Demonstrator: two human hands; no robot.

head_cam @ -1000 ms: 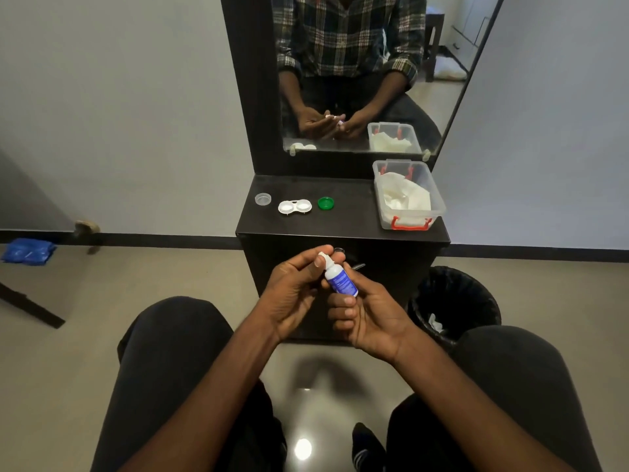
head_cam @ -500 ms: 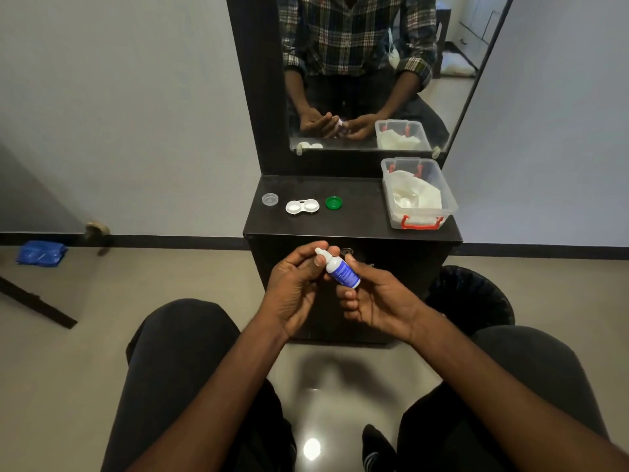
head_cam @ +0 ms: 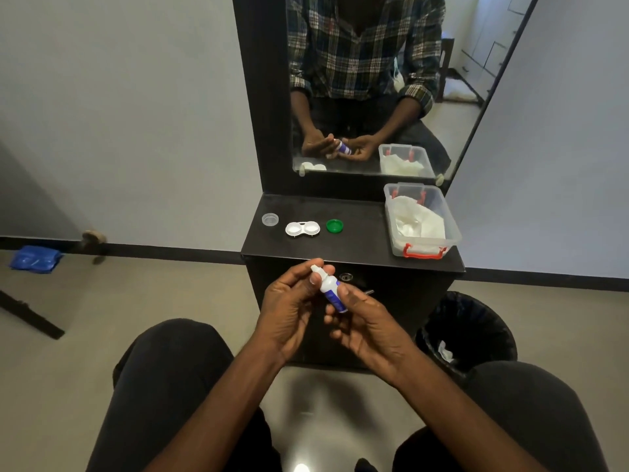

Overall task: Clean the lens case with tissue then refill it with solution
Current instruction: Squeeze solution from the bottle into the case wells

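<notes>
A small white solution bottle (head_cam: 329, 288) with a blue label is held tilted in front of the black cabinet. My right hand (head_cam: 366, 323) grips its body from below. My left hand (head_cam: 289, 306) pinches the white cap at its top with thumb and fingers. The white lens case (head_cam: 302, 229) lies open on the black cabinet top (head_cam: 360, 229), both wells facing up. A clear cap (head_cam: 270, 219) sits to its left and a green cap (head_cam: 334, 226) to its right. A clear box of tissues (head_cam: 420, 223) with red clips stands at the right end.
A mirror (head_cam: 367, 80) rises behind the cabinet top and reflects my hands and the bottle. A black bin (head_cam: 469, 332) with a dark liner stands on the floor to the right of the cabinet. My knees frame the lower view. A blue cloth (head_cam: 34, 258) lies far left.
The bottle and both hands have stayed close together in front of the cabinet; my left fingers shifted slightly on the cap. The camera view moved a little.
</notes>
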